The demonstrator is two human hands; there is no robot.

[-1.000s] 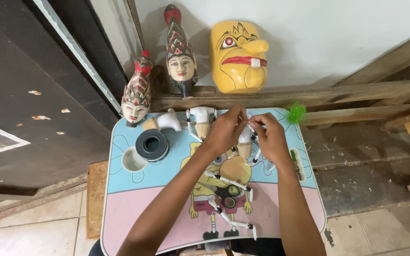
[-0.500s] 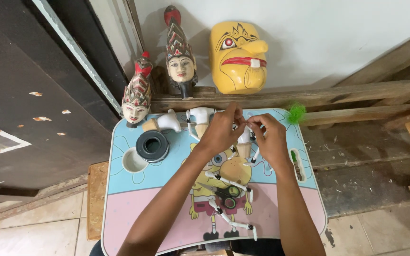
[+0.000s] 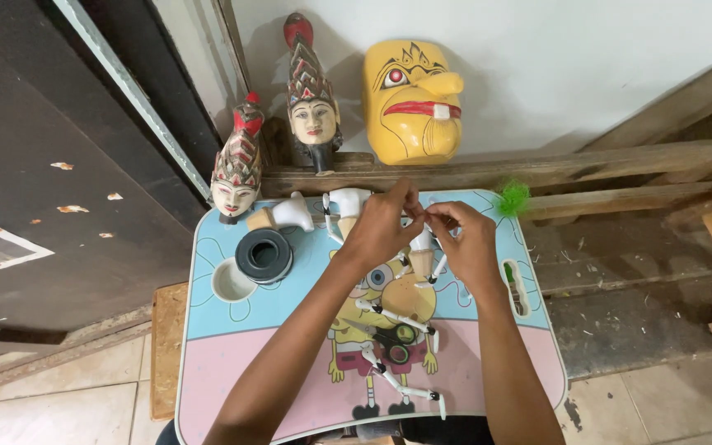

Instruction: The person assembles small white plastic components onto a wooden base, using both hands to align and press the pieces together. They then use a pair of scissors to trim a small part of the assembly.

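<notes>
I see my left hand (image 3: pixel 381 227) and right hand (image 3: pixel 465 239) meeting at the far middle of the surface (image 3: pixel 232 330), fingertips pinched together on something too thin to make out, maybe a thread; I cannot tell what the grip actually holds. Right under both hands lies the white puppet body (image 3: pixel 348 202), its torso showing past my left knuckles and a tan cone-shaped piece (image 3: pixel 421 262) poking out below my right palm. Nearer to me, white jointed puppet arms with rods (image 3: pixel 393 317) lie across the cartoon print, with small scissors (image 3: pixel 395 336) among them. To the left sits a roll of black tape (image 3: pixel 264 255), just beside a round cup recess (image 3: pixel 232 282), and a white wooden piece (image 3: pixel 283 214) lies behind it. A carved puppet head (image 3: pixel 235 169) stands at the far left corner. Behind, a second puppet head (image 3: pixel 312 103) and a yellow mask (image 3: pixel 412 100) lean on the wall, and a green tuft (image 3: pixel 512 198) sits at the right.
</notes>
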